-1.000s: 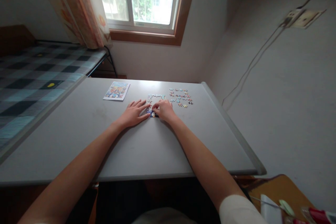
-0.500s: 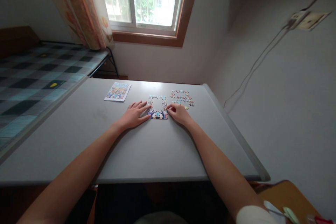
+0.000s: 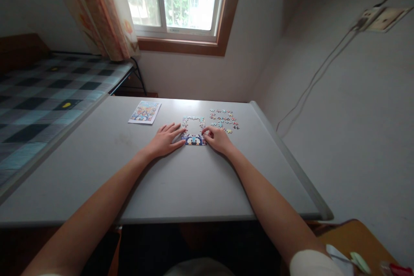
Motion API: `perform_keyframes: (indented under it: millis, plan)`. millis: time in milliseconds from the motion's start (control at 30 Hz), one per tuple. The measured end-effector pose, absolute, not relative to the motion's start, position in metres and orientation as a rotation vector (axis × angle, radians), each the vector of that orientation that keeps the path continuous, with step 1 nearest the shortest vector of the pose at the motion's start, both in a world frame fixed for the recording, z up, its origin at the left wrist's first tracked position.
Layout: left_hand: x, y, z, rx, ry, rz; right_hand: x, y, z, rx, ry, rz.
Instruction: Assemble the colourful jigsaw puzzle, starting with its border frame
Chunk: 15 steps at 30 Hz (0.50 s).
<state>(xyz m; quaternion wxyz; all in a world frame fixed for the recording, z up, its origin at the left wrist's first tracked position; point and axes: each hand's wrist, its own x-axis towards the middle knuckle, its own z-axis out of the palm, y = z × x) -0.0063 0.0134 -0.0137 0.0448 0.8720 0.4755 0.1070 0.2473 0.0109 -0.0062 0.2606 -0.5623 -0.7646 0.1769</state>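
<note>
A partly joined jigsaw puzzle (image 3: 195, 141) lies flat on the table, its border and a blue cartoon face along the near side in place around a bare middle. My left hand (image 3: 164, 140) rests flat with fingers spread, its fingertips touching the puzzle's left edge. At the right edge, my right hand (image 3: 216, 139) has thumb and forefinger pinched together on a puzzle piece, which the fingers mostly hide. Several loose puzzle pieces (image 3: 223, 119) are scattered just beyond my right hand. A printed picture card (image 3: 145, 112) with a similar blue face lies to the left.
The light grey table (image 3: 190, 181) has raised side edges. A bed with a checked cover (image 3: 64, 90) stands at left. Beyond the table is a window (image 3: 174, 4) with a curtain (image 3: 97, 13). A cable (image 3: 312, 82) hangs from a wall socket (image 3: 378, 19) at right.
My right hand's pinched fingertips have shifted slightly left and away from me, onto the puzzle's right edge. My left hand has stayed in place.
</note>
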Motion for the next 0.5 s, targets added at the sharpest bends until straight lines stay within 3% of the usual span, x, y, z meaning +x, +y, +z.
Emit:
perform_keyframes:
  millis: [500]
  plan:
    - [-0.0051, 0.0122, -0.0117, 2.671, 1.457, 0.314, 0.2464, 0.0106, -0.0051, -1.538, -2.077, 0.477]
